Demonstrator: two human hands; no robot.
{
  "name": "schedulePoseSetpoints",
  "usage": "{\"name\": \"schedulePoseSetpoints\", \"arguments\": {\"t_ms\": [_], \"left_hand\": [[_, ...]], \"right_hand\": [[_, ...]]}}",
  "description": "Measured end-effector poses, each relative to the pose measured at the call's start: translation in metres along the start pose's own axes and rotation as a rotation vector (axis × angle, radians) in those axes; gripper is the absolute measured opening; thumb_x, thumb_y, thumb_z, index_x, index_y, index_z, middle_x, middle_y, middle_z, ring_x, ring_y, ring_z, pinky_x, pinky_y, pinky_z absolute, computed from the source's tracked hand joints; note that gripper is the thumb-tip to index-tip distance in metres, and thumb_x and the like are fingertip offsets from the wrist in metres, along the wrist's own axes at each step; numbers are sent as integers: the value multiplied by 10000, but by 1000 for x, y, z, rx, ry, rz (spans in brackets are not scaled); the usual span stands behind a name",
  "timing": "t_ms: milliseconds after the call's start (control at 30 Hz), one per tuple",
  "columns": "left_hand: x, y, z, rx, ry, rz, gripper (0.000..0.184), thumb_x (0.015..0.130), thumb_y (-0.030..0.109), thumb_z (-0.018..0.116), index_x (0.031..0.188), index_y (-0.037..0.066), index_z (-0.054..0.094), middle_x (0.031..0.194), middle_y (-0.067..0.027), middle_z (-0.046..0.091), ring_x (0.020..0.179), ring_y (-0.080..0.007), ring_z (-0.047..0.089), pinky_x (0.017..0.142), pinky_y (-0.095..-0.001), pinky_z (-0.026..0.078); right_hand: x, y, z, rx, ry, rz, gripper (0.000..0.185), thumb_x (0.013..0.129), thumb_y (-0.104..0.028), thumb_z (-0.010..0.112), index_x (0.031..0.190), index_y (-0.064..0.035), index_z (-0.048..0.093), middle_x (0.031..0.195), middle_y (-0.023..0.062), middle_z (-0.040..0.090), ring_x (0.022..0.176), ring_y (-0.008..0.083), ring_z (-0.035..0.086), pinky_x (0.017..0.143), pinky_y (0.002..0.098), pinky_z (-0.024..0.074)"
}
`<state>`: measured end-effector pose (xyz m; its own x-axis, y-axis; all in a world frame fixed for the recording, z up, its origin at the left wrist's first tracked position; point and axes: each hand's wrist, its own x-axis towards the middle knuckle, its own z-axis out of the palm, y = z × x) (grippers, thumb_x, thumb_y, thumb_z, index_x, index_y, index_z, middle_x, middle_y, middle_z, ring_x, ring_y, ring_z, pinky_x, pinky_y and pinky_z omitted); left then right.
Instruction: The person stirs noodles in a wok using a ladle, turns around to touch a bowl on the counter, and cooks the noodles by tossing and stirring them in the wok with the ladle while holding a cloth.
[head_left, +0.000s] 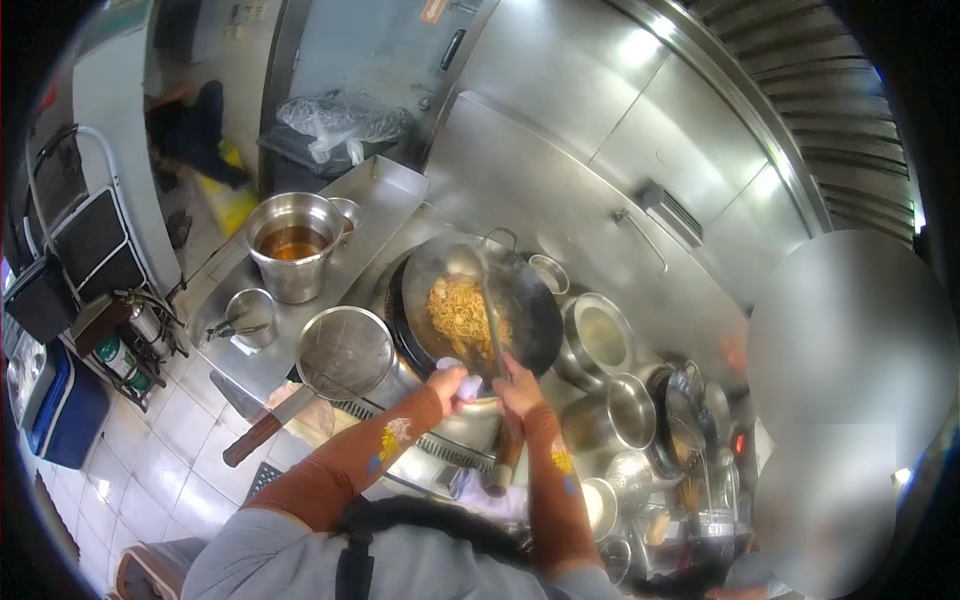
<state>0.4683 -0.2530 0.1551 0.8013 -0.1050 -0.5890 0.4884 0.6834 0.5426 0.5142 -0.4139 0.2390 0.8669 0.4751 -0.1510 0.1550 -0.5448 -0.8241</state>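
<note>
A dark wok (535,315) sits on the stove with a browned, noodle-like food (462,312) in it. My left hand (446,388) is closed around a pale folded cloth (471,387) at the wok's near rim. Whether a wok handle lies under the cloth is hidden. My right hand (518,390) grips the long handle of a ladle (489,295). The ladle's bowl rests at the far side of the wok, beyond the food, and its wooden handle end points back towards me.
Left of the wok, a round strainer (345,352) with a wooden handle lies on the counter. Behind it stand a steel pot (292,270) of brown liquid and a small steel container (250,318). Steel pots (630,412) crowd the right side. A blurred person (850,400) stands far right.
</note>
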Motion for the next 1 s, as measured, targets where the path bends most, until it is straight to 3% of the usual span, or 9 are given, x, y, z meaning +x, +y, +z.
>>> {"name": "schedulePoseSetpoints", "arguments": {"t_ms": [133, 267, 333, 533, 600, 700, 867, 933, 1000], "left_hand": [[2, 2, 0, -20, -34, 20, 246, 864, 303, 463, 933, 106, 594, 732, -91, 613, 539, -190, 559, 352, -270, 300], [-2, -2, 2, -24, -23, 42, 256, 860, 289, 463, 946, 82, 587, 736, -111, 620, 543, -200, 578, 341, -262, 303], [-5, -2, 3, -13, 5, 72, 258, 863, 284, 460, 951, 76, 584, 745, -118, 626, 552, -207, 590, 340, -257, 306], [-2, 1, 1, -27, 29, -19, 275, 877, 282, 498, 1073, 92, 527, 869, -112, 641, 587, -244, 614, 345, -308, 323], [-4, 5, 7, -19, 49, 7, 243, 874, 291, 486, 1017, 108, 559, 818, -102, 639, 570, -229, 601, 363, -301, 315], [5, -3, 8, -1, 82, 25, 236, 873, 301, 484, 993, 115, 568, 797, -95, 638, 566, -218, 592, 381, -292, 306], [-21, -19, 9, -235, 107, -16, 221, 915, 261, 450, 1079, 123, 503, 842, -81, 614, 618, -219, 585, 417, -327, 375], [-74, -14, 11, -134, -59, 47, 261, 934, 325, 452, 1115, 138, 484, 864, -77, 601, 672, -214, 587, 462, -305, 419], [-95, -1, 18, -122, -81, -76, 279, 928, 338, 462, 1116, 136, 498, 892, -80, 604, 702, -213, 594, 481, -289, 426]], "right_hand": [[-45, -28, -21, 47, -55, 31, 608, 808, -63, 561, 1382, 11, 376, 675, 83, 591, 442, 136, 508, 420, 289, 421], [18, 8, -14, -115, 160, -130, 605, 811, -78, 558, 1386, -12, 381, 641, 82, 592, 458, 143, 540, 431, 299, 440], [15, -30, -7, -82, 143, 41, 598, 812, -83, 552, 1384, -18, 387, 647, 77, 598, 476, 145, 562, 445, 304, 453], [-58, 31, -24, -749, 77, -281, 634, 808, -175, 608, 1400, -173, 381, 933, 252, 641, 799, 374, 647, 732, 448, 510], [-87, 27, -61, -743, 36, -183, 623, 812, -181, 597, 1396, -231, 387, 1075, 249, 608, 953, 428, 586, 831, 475, 470], [-116, -1, -54, -976, 115, 80, 629, 818, -168, 556, 1411, -199, 348, 1020, 263, 618, 906, 451, 598, 807, 491, 494], [-203, -36, -95, -507, 33, -3, 534, 832, -151, 628, 1343, -114, 478, 1189, 181, 606, 966, 300, 647, 825, 387, 501], [-232, -18, -137, -442, -76, -308, 551, 844, -154, 635, 1366, -159, 458, 1060, 152, 669, 898, 248, 667, 818, 366, 514], [-239, -42, -153, -302, -253, 45, 561, 839, -138, 639, 1368, -148, 453, 1066, 111, 673, 862, 218, 657, 787, 345, 516]]}}
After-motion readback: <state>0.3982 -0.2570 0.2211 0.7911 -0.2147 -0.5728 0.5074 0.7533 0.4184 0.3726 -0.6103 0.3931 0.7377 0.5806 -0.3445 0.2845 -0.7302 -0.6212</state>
